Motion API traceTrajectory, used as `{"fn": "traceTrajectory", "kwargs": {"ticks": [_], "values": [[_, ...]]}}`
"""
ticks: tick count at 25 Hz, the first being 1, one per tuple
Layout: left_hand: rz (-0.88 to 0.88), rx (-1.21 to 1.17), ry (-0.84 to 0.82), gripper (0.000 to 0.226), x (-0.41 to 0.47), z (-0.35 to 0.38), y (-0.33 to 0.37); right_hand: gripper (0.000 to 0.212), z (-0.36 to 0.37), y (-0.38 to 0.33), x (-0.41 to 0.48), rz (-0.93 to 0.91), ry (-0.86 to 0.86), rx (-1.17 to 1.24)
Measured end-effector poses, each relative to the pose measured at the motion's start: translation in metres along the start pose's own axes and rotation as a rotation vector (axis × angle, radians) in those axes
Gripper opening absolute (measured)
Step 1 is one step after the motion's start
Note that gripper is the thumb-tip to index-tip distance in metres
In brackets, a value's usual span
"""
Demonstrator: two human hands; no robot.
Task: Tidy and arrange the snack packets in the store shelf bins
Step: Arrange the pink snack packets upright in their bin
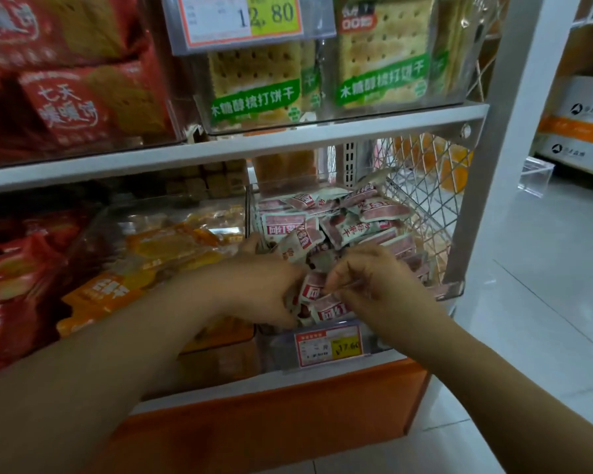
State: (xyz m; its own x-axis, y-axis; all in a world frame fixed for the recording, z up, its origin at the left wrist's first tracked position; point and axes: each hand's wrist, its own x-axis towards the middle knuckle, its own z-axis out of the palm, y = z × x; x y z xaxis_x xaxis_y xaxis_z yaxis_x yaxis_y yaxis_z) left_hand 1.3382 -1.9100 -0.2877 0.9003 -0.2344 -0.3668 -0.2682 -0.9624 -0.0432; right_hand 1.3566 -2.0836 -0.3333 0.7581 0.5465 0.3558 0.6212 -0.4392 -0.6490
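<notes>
A clear plastic bin (454,289) on the lower shelf holds several small pink-and-white snack packets (350,220), piled loosely. My left hand (264,289) reaches into the bin's front left and grips a few packets (310,290) near the front wall. My right hand (374,282) is at the front right of the same bin, fingers pinched on the edge of a packet (332,307) beside the left hand. Both forearms cross the lower front of the shelf.
Orange packets (158,254) fill the neighbouring bin on the left, red packets (11,285) further left. Green-labelled cracker packs (380,63) stand in bins on the shelf above. A price tag (329,343) hangs on the bin's front. A wire mesh side panel (421,186) and tiled floor lie to the right.
</notes>
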Motion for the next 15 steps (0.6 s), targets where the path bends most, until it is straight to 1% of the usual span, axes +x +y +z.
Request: {"fn": "traceTrajectory", "kwargs": {"ticks": [1, 3, 5, 6, 9, 11, 13, 15], "values": [[-0.002, -0.026, -0.07, 0.033, -0.001, -0.004, 0.001, 0.044, 0.003, 0.001, 0.001, 0.012, -0.025, 0.015], [-0.005, -0.072, -0.17, 0.031, -0.002, -0.014, 0.0, 0.039, 0.005, 0.002, 0.003, 0.079, -0.081, 0.069], [-0.001, -0.109, -0.193, 0.027, -0.005, -0.022, -0.005, 0.036, 0.006, 0.004, 0.004, 0.123, -0.093, 0.154], [-0.005, -0.136, -0.194, 0.03, -0.007, -0.025, -0.008, 0.035, 0.007, 0.004, 0.005, 0.129, -0.078, 0.201], [-0.041, -0.298, -0.124, 0.037, -0.007, -0.027, -0.013, 0.03, 0.012, 0.003, 0.006, 0.143, -0.052, 0.296], [-0.011, -0.326, -0.036, 0.037, -0.002, -0.021, -0.012, 0.026, 0.013, 0.003, 0.006, 0.139, -0.109, 0.249], [0.033, -0.217, 0.062, 0.024, 0.001, -0.014, -0.015, 0.023, 0.009, 0.004, 0.008, 0.137, -0.142, 0.11], [0.046, -0.103, 0.097, 0.015, 0.001, -0.008, -0.019, 0.035, 0.005, 0.005, 0.007, 0.133, -0.143, -0.052]]}}
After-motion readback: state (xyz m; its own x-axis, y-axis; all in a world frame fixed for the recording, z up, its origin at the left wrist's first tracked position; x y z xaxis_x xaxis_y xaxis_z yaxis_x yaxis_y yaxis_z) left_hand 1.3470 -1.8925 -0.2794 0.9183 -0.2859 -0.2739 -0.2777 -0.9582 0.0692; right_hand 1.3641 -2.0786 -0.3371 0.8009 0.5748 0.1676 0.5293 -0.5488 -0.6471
